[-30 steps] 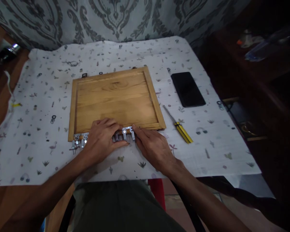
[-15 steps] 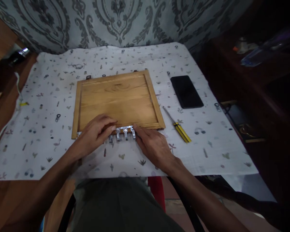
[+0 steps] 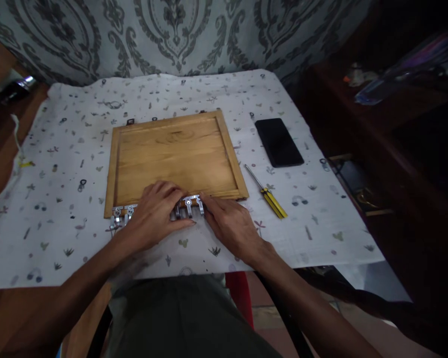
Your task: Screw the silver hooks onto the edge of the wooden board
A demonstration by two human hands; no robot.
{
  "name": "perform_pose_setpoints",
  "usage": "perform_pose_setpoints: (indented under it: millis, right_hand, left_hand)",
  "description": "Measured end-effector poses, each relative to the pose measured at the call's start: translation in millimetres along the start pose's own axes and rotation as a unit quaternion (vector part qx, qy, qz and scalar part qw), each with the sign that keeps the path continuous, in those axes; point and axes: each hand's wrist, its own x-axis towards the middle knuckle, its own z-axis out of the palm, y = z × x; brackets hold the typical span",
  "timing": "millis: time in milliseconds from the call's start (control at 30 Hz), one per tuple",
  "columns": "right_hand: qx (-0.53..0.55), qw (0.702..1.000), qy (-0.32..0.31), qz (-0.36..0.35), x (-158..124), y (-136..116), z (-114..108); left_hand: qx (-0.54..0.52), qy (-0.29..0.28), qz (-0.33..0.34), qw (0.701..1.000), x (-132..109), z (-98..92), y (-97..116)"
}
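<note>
A metal hook rail [image 3: 188, 202] with several silver hooks lies along the near edge of a wooden framed panel [image 3: 171, 159], which rests flat on the table. My left hand [image 3: 151, 214] lies across the middle of the rail, its fingers on the far side and its thumb stretched out on the near side of the hooks. Part of the rail is hidden under that hand. At the rail's right end, my right hand [image 3: 233, 223] grips with thumb and fingers close together. To the right of the panel is a screwdriver [image 3: 271, 199] with a yellow and black handle.
A black phone [image 3: 279, 142] lies beyond the screwdriver. A printed white cloth [image 3: 78, 154] covers the table. Small dark fittings [image 3: 130, 122] show at the panel's far edge. Along the left side runs a white cord [image 3: 18, 134]; patterned fabric [image 3: 175, 35] hangs behind.
My left hand has shifted along the rail to the right and its thumb has opened away from the fingers, uncovering hooks at the left end. My right hand stays at the right end.
</note>
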Motion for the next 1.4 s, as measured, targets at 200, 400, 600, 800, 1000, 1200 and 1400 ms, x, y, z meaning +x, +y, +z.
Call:
perform_pose_setpoints:
  millis: [200, 400, 600, 800, 1000, 1200, 1400]
  right_hand:
    - [0.002, 1.0, 0.005, 0.001, 0.8, -1.5, -0.2]
    - [0.008, 1.0, 0.005, 0.004, 1.0, -2.0, 0.3]
    - [-0.008, 1.0, 0.011, -0.005, 1.9, -2.0, -1.9]
    - [-0.018, 0.999, 0.029, -0.016, 2.5, -1.2, -2.0]
    - [-0.016, 0.999, 0.035, -0.017, 2.1, -0.7, -2.4]
    - [0.01, 0.999, 0.033, -0.009, 0.3, 0.5, -1.7]
    - [0.087, 0.993, 0.068, 0.045, -3.9, 3.3, 2.2]
  left_hand:
    - [0.023, 0.017, 0.032, 0.999, 9.6, 6.1, 10.4]
    - [0.042, 0.022, 0.035, 0.998, 11.7, 8.1, 11.7]
    - [0.065, 0.031, 0.04, 0.997, 13.6, 10.8, 13.5]
    - [0.058, 0.048, 0.044, 0.996, 12.9, 12.8, 14.2]
    - [0.054, 0.065, 0.027, 0.996, 12.0, 15.0, 18.2]
    - [0.053, 0.078, 0.03, 0.995, 12.3, 15.5, 17.8]
    - [0.059, 0.074, 0.043, 0.995, 14.3, 15.0, 15.9]
